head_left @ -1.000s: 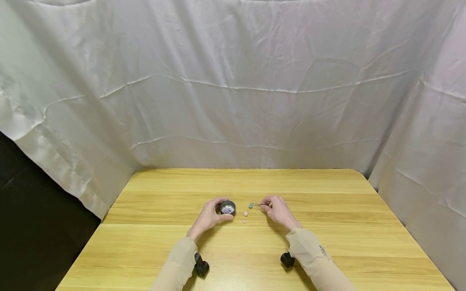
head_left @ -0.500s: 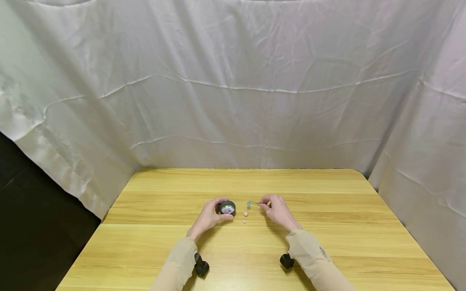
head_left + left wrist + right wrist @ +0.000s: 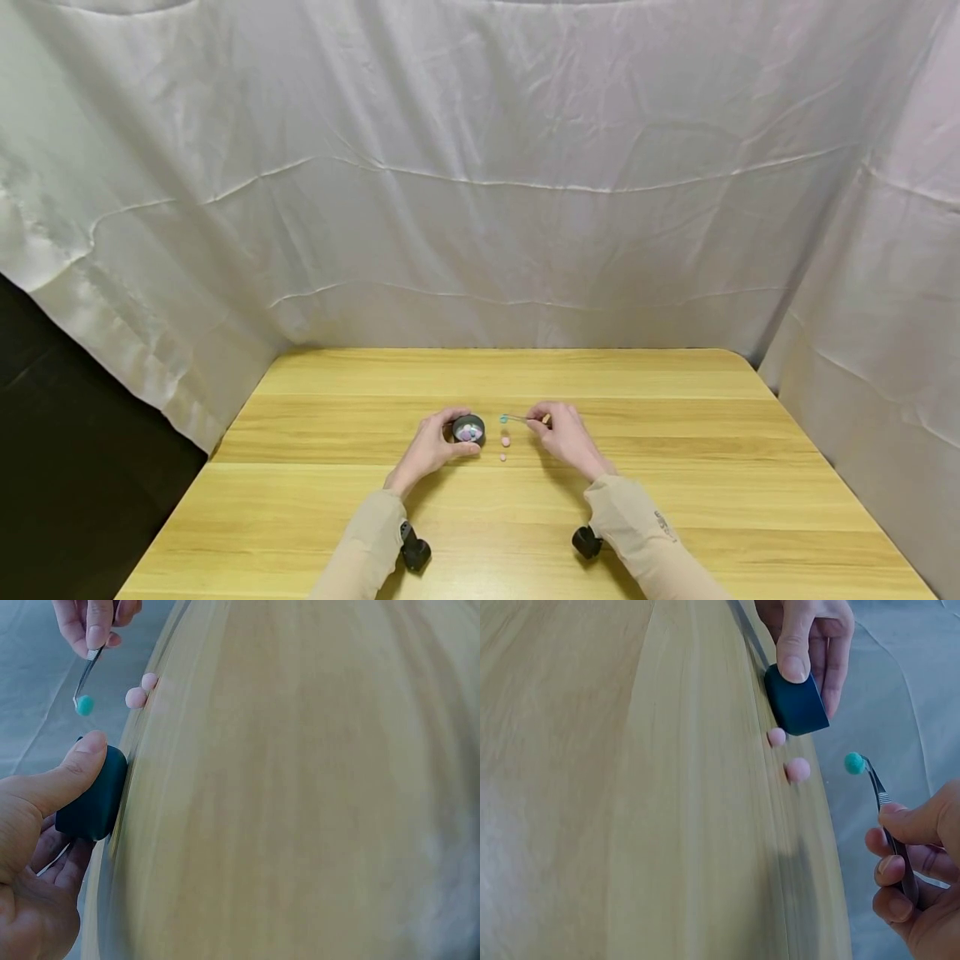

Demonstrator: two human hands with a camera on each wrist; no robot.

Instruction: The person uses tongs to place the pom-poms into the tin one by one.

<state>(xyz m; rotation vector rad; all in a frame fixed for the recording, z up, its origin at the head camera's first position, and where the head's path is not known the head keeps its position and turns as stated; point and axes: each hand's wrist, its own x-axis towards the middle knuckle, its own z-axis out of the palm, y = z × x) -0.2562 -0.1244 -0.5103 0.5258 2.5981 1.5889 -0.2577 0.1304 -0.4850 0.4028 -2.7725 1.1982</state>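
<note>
My left hand (image 3: 429,446) holds a small dark round bowl (image 3: 460,421) on the table, thumb on the near side and fingers around the far side. Several small pale, purple and teal balls lie in the bowl. Between thumb and fingers my right hand (image 3: 567,436) pinches metal tweezers (image 3: 880,792). At their bent tip hangs a teal fuzzy ball (image 3: 854,763), raised off the table to the right of the bowl. Two pink balls, a larger one (image 3: 798,769) and a smaller one (image 3: 777,736), rest on the wood between the hands.
The wood-grain table (image 3: 480,533) extends around both hands. Grey-white curtains (image 3: 480,233) hang behind it and at the sides. A black camera (image 3: 415,548) is strapped under the left wrist, another camera (image 3: 587,542) under the right.
The teal ball, first on the table at the tweezers' tip, has been lifted and carried left toward the bowl. My right hand moved left with it. My left hand and the bowl stayed put.
</note>
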